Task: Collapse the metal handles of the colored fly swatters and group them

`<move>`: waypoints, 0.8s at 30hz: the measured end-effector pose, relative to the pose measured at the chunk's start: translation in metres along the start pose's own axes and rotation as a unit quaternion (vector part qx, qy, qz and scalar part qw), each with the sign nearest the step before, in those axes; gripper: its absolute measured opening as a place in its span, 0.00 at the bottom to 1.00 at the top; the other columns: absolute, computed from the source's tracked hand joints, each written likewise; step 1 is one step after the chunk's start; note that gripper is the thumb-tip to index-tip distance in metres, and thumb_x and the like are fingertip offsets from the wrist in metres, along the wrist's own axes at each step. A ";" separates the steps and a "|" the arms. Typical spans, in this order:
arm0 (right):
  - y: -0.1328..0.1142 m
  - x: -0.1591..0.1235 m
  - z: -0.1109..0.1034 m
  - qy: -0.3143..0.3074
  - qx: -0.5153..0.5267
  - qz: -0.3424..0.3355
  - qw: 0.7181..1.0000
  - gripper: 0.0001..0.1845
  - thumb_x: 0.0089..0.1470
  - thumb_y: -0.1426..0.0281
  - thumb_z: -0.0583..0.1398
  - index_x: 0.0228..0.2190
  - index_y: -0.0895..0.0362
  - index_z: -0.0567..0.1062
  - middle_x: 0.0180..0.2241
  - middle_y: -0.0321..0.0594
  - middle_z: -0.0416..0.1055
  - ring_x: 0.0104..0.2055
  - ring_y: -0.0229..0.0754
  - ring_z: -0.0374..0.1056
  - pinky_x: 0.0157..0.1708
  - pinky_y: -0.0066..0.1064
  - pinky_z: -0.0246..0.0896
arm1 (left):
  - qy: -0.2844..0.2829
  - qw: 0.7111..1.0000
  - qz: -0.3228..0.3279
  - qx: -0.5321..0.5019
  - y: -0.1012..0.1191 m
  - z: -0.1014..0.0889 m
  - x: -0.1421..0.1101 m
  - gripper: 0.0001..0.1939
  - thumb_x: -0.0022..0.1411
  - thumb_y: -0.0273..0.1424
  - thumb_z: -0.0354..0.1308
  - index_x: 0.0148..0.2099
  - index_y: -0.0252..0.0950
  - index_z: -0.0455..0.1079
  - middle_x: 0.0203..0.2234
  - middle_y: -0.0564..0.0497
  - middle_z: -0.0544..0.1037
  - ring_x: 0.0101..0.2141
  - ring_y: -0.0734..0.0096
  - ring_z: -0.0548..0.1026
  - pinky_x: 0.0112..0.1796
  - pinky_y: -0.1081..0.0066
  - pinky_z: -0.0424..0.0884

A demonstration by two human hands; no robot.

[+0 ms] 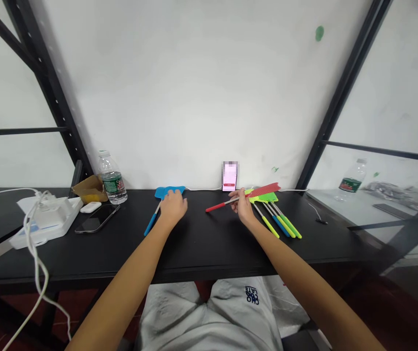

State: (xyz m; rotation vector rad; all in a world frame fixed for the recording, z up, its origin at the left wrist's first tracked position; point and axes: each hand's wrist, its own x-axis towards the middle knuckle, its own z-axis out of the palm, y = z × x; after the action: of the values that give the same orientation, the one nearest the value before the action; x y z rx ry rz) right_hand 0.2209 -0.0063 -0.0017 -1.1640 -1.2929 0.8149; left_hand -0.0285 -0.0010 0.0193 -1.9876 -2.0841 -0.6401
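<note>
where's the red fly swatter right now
The red fly swatter is in the right hand, right of centre in the head view, its head by the yellow-green swatter heads.

The person wears light grey bottoms (209,324) at six o'clock, the cloth creased across the lap, with dark navy stacked lettering (252,295) toward five o'clock. The left hand (173,205), right hand (244,208) and both forearms (132,273) are bare.

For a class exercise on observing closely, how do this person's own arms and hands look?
The left hand and right hand are ungloved. The forearms are bare, with no sleeve, watch or bracelet showing. Rings are too small to tell.
</note>
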 end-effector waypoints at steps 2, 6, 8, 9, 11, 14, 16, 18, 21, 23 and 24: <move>0.005 0.003 0.003 -0.044 0.062 0.055 0.996 0.37 0.58 0.40 0.36 0.33 0.56 0.69 0.20 0.36 0.63 0.18 0.35 0.58 0.16 0.25 0.48 | 0.014 0.991 0.114 -0.072 0.016 0.002 -0.009 0.20 0.67 0.43 0.46 0.49 0.33 0.67 0.46 0.39 0.72 0.47 0.59 0.71 0.48 0.64 0.67; 0.012 0.003 0.008 -0.162 0.115 0.105 0.974 0.37 0.56 0.39 0.39 0.32 0.57 0.70 0.17 0.35 0.64 0.14 0.33 0.55 0.12 0.23 0.43 | -0.027 0.946 0.279 -0.164 0.041 0.009 -0.025 0.19 0.66 0.46 0.49 0.47 0.36 0.68 0.43 0.44 0.74 0.43 0.63 0.72 0.44 0.67 0.67; 0.013 0.002 0.009 -0.184 0.113 0.107 0.971 0.36 0.57 0.40 0.40 0.30 0.57 0.69 0.17 0.34 0.64 0.13 0.33 0.55 0.12 0.23 0.42 | -0.059 0.937 0.302 -0.164 0.045 0.012 -0.029 0.16 0.68 0.42 0.47 0.43 0.36 0.69 0.39 0.46 0.76 0.40 0.64 0.73 0.41 0.68 0.67; 0.013 0.001 0.009 -0.185 0.109 0.107 0.971 0.36 0.57 0.40 0.41 0.29 0.57 0.69 0.16 0.34 0.63 0.13 0.33 0.55 0.12 0.23 0.41 | -0.073 0.935 0.307 -0.162 0.046 0.012 -0.030 0.15 0.69 0.41 0.46 0.41 0.37 0.69 0.37 0.46 0.76 0.38 0.65 0.74 0.40 0.69 0.67; 0.012 0.002 0.009 -0.177 0.107 0.112 0.972 0.34 0.57 0.41 0.43 0.24 0.56 0.66 0.15 0.34 0.61 0.13 0.32 0.53 0.12 0.23 0.38 | -0.088 0.934 0.307 -0.158 0.045 0.012 -0.029 0.16 0.70 0.39 0.44 0.38 0.37 0.69 0.35 0.47 0.77 0.36 0.66 0.74 0.37 0.69 0.66; 0.008 0.005 0.005 -0.160 0.136 0.118 0.971 0.33 0.58 0.42 0.44 0.18 0.55 0.59 0.13 0.32 0.55 0.12 0.31 0.50 0.12 0.23 0.36 | -0.088 0.936 0.302 -0.159 0.041 0.011 -0.026 0.16 0.70 0.38 0.44 0.38 0.37 0.69 0.34 0.47 0.77 0.35 0.66 0.74 0.35 0.71 0.65; 0.005 0.008 0.000 -0.140 0.162 0.116 0.970 0.32 0.58 0.42 0.44 0.18 0.54 0.56 0.12 0.32 0.53 0.12 0.31 0.48 0.12 0.24 0.36 | -0.082 0.939 0.297 -0.151 0.039 0.010 -0.023 0.15 0.70 0.38 0.44 0.38 0.37 0.69 0.34 0.47 0.77 0.35 0.66 0.74 0.35 0.71 0.64; 0.002 0.011 -0.006 -0.115 0.178 0.114 0.971 0.32 0.58 0.42 0.44 0.18 0.54 0.56 0.13 0.32 0.53 0.12 0.31 0.48 0.12 0.24 0.36 | -0.072 0.946 0.287 -0.130 0.036 0.010 -0.019 0.14 0.69 0.37 0.45 0.38 0.37 0.69 0.34 0.47 0.77 0.36 0.66 0.74 0.36 0.70 0.64; -0.001 0.015 -0.012 -0.073 0.186 0.122 0.972 0.31 0.58 0.42 0.45 0.18 0.54 0.55 0.13 0.32 0.53 0.12 0.31 0.48 0.12 0.24 0.36 | -0.068 0.959 0.263 -0.085 0.031 0.010 -0.015 0.12 0.68 0.36 0.47 0.38 0.37 0.70 0.35 0.46 0.76 0.37 0.63 0.74 0.36 0.69 0.64; -0.003 0.017 -0.015 -0.038 0.189 0.134 0.972 0.31 0.58 0.43 0.45 0.18 0.53 0.55 0.12 0.32 0.53 0.12 0.31 0.47 0.11 0.25 0.36 | -0.071 0.965 0.246 -0.060 0.028 0.009 -0.013 0.12 0.68 0.35 0.47 0.38 0.37 0.70 0.35 0.45 0.76 0.39 0.62 0.74 0.37 0.68 0.64; -0.004 0.017 -0.016 -0.021 0.190 0.139 0.972 0.31 0.58 0.43 0.45 0.18 0.53 0.54 0.12 0.32 0.53 0.12 0.31 0.47 0.11 0.25 0.36 | -0.074 0.968 0.234 -0.050 0.026 0.009 -0.012 0.12 0.68 0.35 0.48 0.38 0.37 0.70 0.36 0.45 0.76 0.39 0.61 0.74 0.37 0.68 0.64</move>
State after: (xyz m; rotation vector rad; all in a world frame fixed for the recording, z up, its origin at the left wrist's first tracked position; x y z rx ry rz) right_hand 0.2383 0.0059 0.0083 -1.0304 -0.9596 1.2387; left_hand -0.0001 -0.0075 0.0107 -2.5310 -1.5760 -0.5215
